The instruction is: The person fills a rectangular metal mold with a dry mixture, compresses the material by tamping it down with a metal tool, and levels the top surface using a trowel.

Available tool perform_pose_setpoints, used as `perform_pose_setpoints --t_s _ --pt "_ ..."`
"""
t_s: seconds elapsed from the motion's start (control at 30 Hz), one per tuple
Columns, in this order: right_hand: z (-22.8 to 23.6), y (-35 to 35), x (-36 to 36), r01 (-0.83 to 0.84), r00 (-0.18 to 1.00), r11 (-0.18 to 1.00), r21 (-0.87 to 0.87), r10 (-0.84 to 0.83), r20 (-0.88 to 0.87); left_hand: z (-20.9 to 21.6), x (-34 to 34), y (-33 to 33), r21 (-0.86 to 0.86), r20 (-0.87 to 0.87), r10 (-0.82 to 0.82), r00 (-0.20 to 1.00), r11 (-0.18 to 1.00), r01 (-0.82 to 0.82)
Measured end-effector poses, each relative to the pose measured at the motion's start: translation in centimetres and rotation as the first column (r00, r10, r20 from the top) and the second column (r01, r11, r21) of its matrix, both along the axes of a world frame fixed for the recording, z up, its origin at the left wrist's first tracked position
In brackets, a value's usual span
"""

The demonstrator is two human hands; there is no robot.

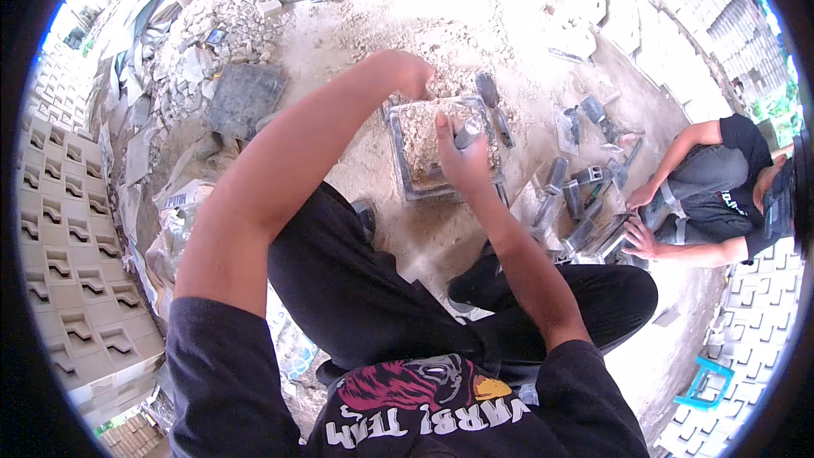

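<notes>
A square dark mould sits on the ground in front of me, filled with pale, crumbly mix. My right hand is over its right side, closed around a grey cylindrical piece with the thumb up. What the lower end of that piece touches is hidden by the hand. At the mould's far left edge, my left hand is bent downward beside loose mix. Its fingers look curled in, and anything inside them is hidden. A dark, flat-headed tool and a dark bar lie right of the mould.
A co-worker sits at the right, hands among several dark metal mould parts. A dark square plate lies on rubble at the left. Pale openwork blocks are stacked far left. A blue plastic object lies lower right.
</notes>
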State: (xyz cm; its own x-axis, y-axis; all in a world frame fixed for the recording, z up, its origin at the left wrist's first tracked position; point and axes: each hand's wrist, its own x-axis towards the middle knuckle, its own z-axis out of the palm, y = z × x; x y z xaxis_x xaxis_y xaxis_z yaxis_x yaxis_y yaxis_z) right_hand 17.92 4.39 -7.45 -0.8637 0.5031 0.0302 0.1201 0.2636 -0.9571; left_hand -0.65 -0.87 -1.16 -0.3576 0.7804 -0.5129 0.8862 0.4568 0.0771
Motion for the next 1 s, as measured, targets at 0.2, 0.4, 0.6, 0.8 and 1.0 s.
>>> perform_pose_setpoints --t_s 0.2,0.4,0.6,0.8,1.0 --pt "0.7 -0.5 0.3 0.039 0.999 0.998 -0.041 -0.041 -0.035 -0.8 -0.6 -0.9 0.089 -0.078 0.057 0.995 0.995 -0.05" --pt "-1.5 -0.1 -0.7 -0.026 0.999 0.999 -0.019 0.025 -0.047 0.2 -0.6 -0.4 0.007 -0.046 0.072 0.996 0.997 -0.071" --pt "-1.6 -0.3 -1.0 -0.096 0.994 0.989 0.113 0.102 -0.044 -0.8 -1.1 -0.2 0.018 -0.061 0.064 0.996 0.998 -0.063" --pt "-2.7 0.1 -0.1 -0.073 0.996 0.996 0.059 0.076 -0.039 -1.7 -2.2 -0.8 0.009 -0.062 0.002 0.998 1.0 -0.001" --pt "-2.5 1.1 0.4 -0.039 0.942 0.984 -0.176 -0.023 -0.335 -0.2 -0.9 -0.9 0.019 -0.072 0.038 0.997 0.999 -0.037"
